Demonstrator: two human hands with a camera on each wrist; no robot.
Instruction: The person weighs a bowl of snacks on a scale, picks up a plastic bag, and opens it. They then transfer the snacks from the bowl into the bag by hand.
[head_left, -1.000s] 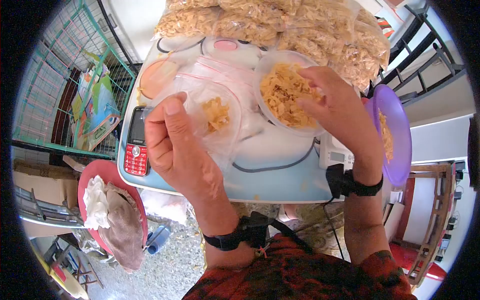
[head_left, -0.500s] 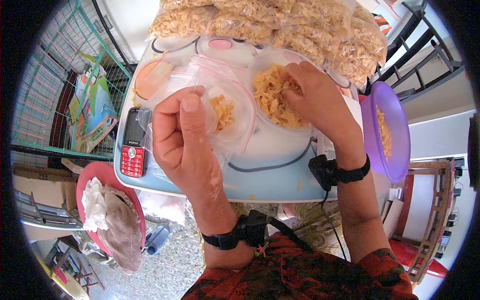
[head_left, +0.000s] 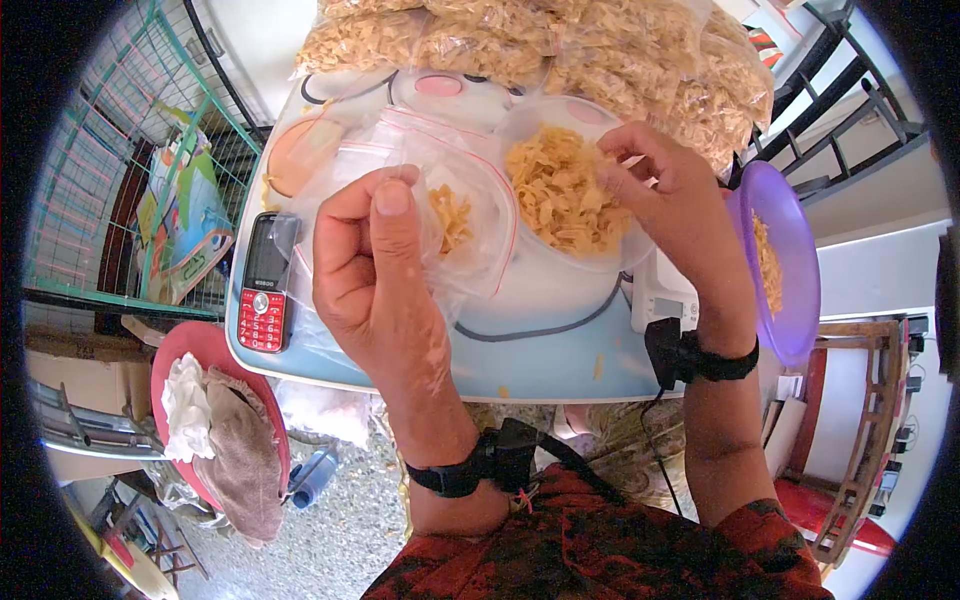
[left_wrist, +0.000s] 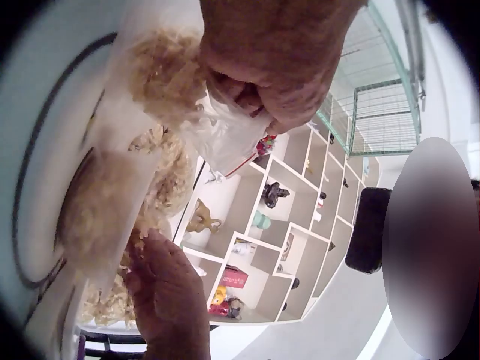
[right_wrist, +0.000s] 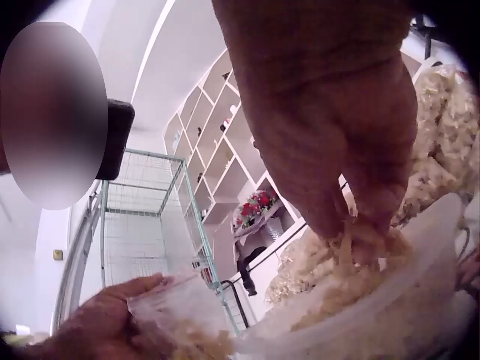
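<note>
My left hand [head_left: 375, 275] pinches the edge of a clear zip-lock bag [head_left: 500, 262] with a red seal line, thumb against curled forefinger. A small heap of yellowish dried flakes [head_left: 450, 218] lies inside the bag. To its right stands a translucent plastic bowl [head_left: 512, 122] filled with more such flakes [head_left: 560, 195]. Over the bowl's right side is my right hand [head_left: 675, 190]; in the right wrist view its fingertips pinch a few flakes [right_wrist: 346, 241] just above the heap.
Large bags of flakes [head_left: 640, 60] are piled at the table's back. A red keypad phone [head_left: 262, 285] lies on the left. A white scale [head_left: 660, 295] sits under my right wrist, with a purple basin [head_left: 790, 265] beyond. A green wire cage [head_left: 110, 180] stands left.
My right hand dipped into the bowl's flakes, then drew back up and right to the bowl's edge. My left hand shifted slightly right with the bag.
</note>
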